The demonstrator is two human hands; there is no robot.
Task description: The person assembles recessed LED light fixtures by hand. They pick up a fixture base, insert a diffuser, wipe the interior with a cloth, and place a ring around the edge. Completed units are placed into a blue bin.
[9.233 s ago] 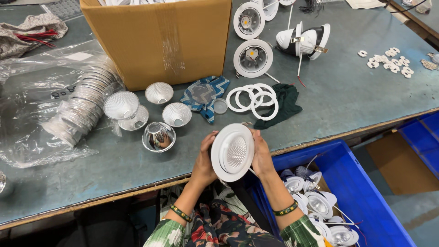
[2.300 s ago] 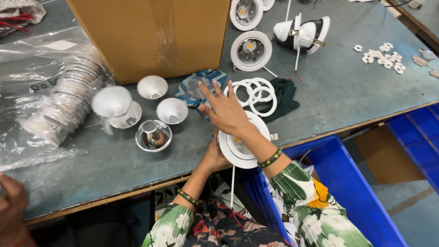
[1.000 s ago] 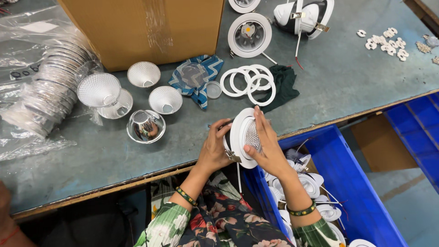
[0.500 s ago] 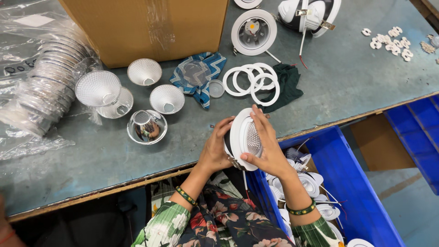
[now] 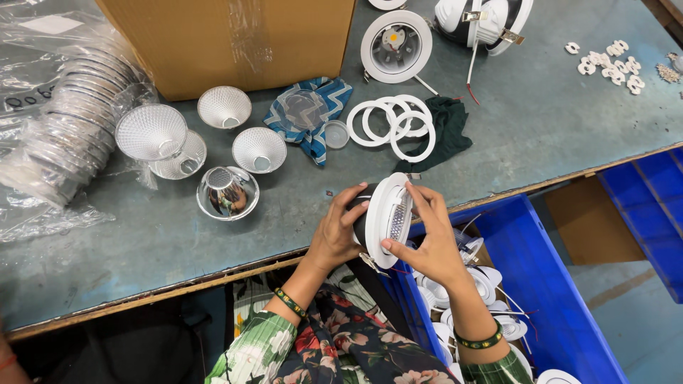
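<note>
Working from your left: a clear plastic bag of stacked silver reflector cones (image 5: 67, 135) lies on the grey worktop (image 5: 541, 121), and five loose faceted silver reflector cups (image 5: 151, 133) stand beside it, so, as far as I can judge, plenty of parts are still waiting to be fitted. Past them, three flat white plastic rings (image 5: 393, 122) rest against a dark green cloth (image 5: 448, 128).

Your left hand (image 5: 333, 235) cups the black back of the round white-rimmed downlight (image 5: 384, 219), fingers curled closed around its body. You hold the lamp on edge just above the near edge of the worktop, over the blue plastic bin (image 5: 548, 284). A reflector already seems to sit inside the rim, so this unit looks close to finished.

Your right hand (image 5: 430, 245) pinches the white rim, thumb low and fingertips (image 5: 410, 190) on the top edge, fingers partly spread across the face. The bin below holds several similar white lamps (image 5: 484, 284).
</note>
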